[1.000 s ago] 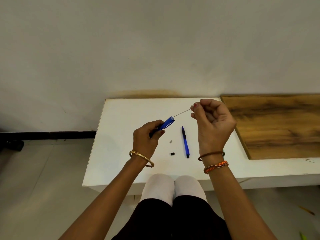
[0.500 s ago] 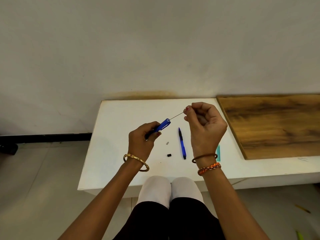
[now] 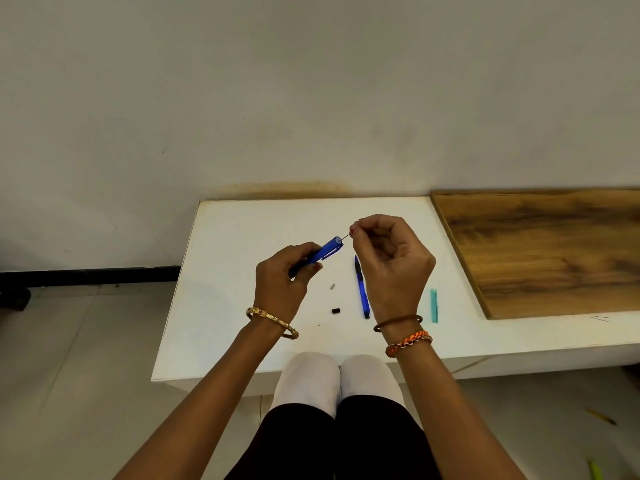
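My left hand (image 3: 282, 282) grips a blue mechanical pencil (image 3: 323, 252) above the white table (image 3: 242, 237), its open rear end tilted up to the right. My right hand (image 3: 391, 261) pinches a thin dark lead (image 3: 345, 237) between thumb and forefinger, and the lead's far end sits inside the pencil's opening. Only a short piece of lead shows between fingers and pencil. A second blue pencil (image 3: 362, 289) lies flat on the table between my hands.
A small black cap (image 3: 335, 310) and a tiny grey piece (image 3: 332, 286) lie on the table by the second pencil. A teal lead case (image 3: 434, 305) lies to the right. A wooden board (image 3: 554, 251) covers the table's right part. My knees are under the front edge.
My right hand has moved left toward the pencil, and the lead has slid further into it, so much less lead shows. The teal case has come into sight beside my right wrist.
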